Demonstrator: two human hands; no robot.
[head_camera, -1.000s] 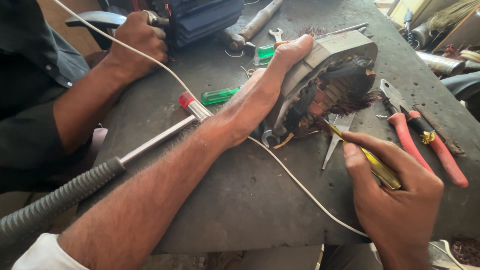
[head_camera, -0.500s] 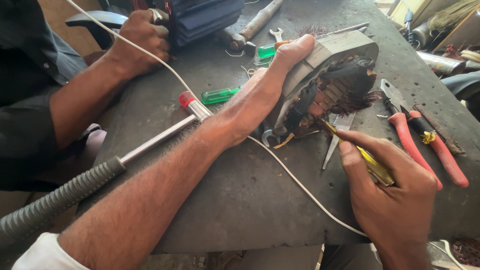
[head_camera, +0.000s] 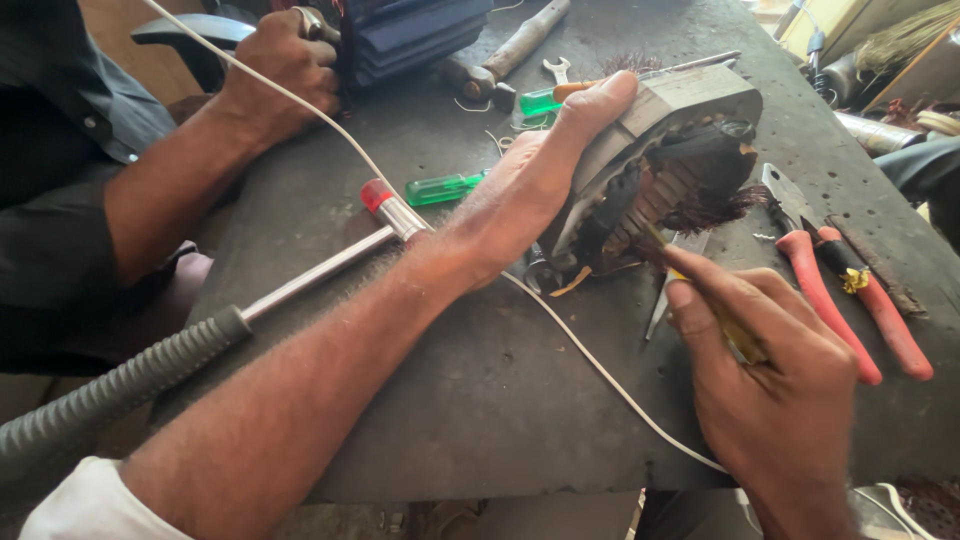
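Lying tilted on the dark grey metal bench (head_camera: 450, 400): one grey motor stator with dark copper windings (head_camera: 660, 170). Bracing its near rim, the left hand (head_camera: 540, 180), fingers stretched flat along the housing, not closed around it. Clamping one yellow-handled screwdriver (head_camera: 725, 325), the right hand (head_camera: 780, 400), fingers wrapped tight, tip poking into the windings. Resting alongside: one pair of red-handled pliers (head_camera: 850, 300), one green-handled screwdriver (head_camera: 445, 187), one steel hammer with rubber grip (head_camera: 200, 340), one thin white cord (head_camera: 600, 370). Gripping a dark blue block at the far edge, another person's hand (head_camera: 285, 60).
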